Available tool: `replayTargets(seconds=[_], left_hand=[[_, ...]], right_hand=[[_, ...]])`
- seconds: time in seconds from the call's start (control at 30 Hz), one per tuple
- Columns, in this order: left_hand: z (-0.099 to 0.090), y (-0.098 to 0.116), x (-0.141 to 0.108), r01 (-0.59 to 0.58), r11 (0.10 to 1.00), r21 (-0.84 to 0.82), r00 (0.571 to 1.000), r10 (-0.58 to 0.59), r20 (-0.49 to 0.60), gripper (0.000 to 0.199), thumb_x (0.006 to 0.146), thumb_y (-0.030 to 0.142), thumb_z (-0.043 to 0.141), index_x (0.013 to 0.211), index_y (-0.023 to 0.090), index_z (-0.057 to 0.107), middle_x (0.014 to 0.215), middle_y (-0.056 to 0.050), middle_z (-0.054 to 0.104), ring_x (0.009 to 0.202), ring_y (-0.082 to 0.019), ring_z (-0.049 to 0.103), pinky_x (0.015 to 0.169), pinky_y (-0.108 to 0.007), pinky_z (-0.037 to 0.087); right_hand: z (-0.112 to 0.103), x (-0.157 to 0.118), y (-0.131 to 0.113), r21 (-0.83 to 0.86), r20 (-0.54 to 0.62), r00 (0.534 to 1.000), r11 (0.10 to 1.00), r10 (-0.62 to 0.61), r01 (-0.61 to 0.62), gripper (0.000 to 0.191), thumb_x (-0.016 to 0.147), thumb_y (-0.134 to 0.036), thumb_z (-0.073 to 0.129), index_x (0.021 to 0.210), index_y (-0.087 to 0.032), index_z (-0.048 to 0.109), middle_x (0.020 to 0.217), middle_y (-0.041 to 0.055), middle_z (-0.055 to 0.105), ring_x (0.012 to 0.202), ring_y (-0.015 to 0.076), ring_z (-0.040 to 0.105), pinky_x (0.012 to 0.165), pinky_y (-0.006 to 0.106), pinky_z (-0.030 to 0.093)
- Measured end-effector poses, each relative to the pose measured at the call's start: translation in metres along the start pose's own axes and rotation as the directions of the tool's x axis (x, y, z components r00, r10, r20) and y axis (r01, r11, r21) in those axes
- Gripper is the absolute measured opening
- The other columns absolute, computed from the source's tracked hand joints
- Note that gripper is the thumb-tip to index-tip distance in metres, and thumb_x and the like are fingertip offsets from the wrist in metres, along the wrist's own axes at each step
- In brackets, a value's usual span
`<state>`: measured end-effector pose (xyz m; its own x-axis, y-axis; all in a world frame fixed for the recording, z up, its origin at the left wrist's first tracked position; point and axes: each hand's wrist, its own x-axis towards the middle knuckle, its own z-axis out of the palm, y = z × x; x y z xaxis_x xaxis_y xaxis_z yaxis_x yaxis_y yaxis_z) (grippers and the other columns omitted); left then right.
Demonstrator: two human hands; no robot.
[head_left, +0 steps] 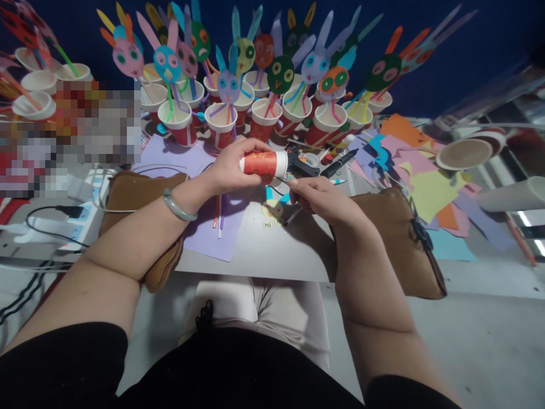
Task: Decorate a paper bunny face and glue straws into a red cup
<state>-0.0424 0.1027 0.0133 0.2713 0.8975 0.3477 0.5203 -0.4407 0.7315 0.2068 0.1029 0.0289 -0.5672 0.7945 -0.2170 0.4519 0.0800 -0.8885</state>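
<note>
My left hand [230,165] is wrapped round a red paper cup [263,165] with a white rim, tipped on its side above the table. The closed fingers of my right hand [317,196] pinch a thin, dark, pointed tool [283,179], whose tip meets the cup's lower side near the rim. Its exact kind is too small to tell. Below the cup lies a yellow paper face [272,209] with blue ears and small "Hi" tags. Orange and purple straws [220,218] rest on a lilac sheet [196,244]. Just behind my right hand is a black glue gun [303,163].
Rows of red cups [266,116] with paper rabbit faces on straws stand along the back. Brown cushions lie under my left forearm [128,193] and right forearm [389,238]. Paper scraps [438,182] cover the right side; a power strip [85,213] sits left.
</note>
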Motion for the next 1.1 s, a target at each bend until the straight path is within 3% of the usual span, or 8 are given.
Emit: replayTargets(seconds=[0.27, 0.7, 1.1], left_hand=[[0.0004, 0.0005, 0.0009, 0.000, 0.998, -0.056, 1.000, 0.000, 0.007, 0.054, 0.058, 0.022, 0.071, 0.112, 0.024, 0.067, 0.109, -0.003, 0.070, 0.101, -0.024, 0.064, 0.090, -0.040, 0.052], [0.0001, 0.0029, 0.0011, -0.006, 0.995, -0.103, 1.000, 0.008, 0.012, 0.053, 0.058, 0.022, 0.072, 0.111, 0.023, 0.067, 0.110, -0.003, 0.070, 0.102, -0.025, 0.064, 0.091, -0.041, 0.053], [0.0040, -0.0035, -0.0013, 0.087, 0.981, -0.175, 0.996, -0.084, 0.023, 0.057, 0.061, 0.039, 0.083, 0.110, 0.020, 0.062, 0.107, -0.006, 0.069, 0.096, -0.023, 0.066, 0.085, -0.038, 0.053]], right_hand=[[0.0006, 0.0001, 0.0011, 0.072, 0.014, 1.000, 0.997, 0.007, -0.008, 0.061, 0.087, -0.075, 0.055, 0.063, -0.019, 0.058, 0.047, -0.0071, 0.031, 0.044, 0.0070, 0.026, 0.046, 0.026, 0.019], [0.0003, -0.0004, -0.0007, 0.003, -0.053, 0.997, 0.998, -0.057, 0.057, 0.059, 0.089, -0.071, 0.054, 0.060, -0.020, 0.052, 0.050, -0.0052, 0.035, 0.050, 0.0087, 0.030, 0.051, 0.028, 0.021], [0.0015, 0.0009, -0.0005, -0.130, -0.163, 0.972, 0.980, -0.172, 0.152, 0.063, 0.089, -0.076, 0.051, 0.060, -0.020, 0.052, 0.053, -0.0042, 0.038, 0.054, 0.0101, 0.033, 0.056, 0.028, 0.026]])
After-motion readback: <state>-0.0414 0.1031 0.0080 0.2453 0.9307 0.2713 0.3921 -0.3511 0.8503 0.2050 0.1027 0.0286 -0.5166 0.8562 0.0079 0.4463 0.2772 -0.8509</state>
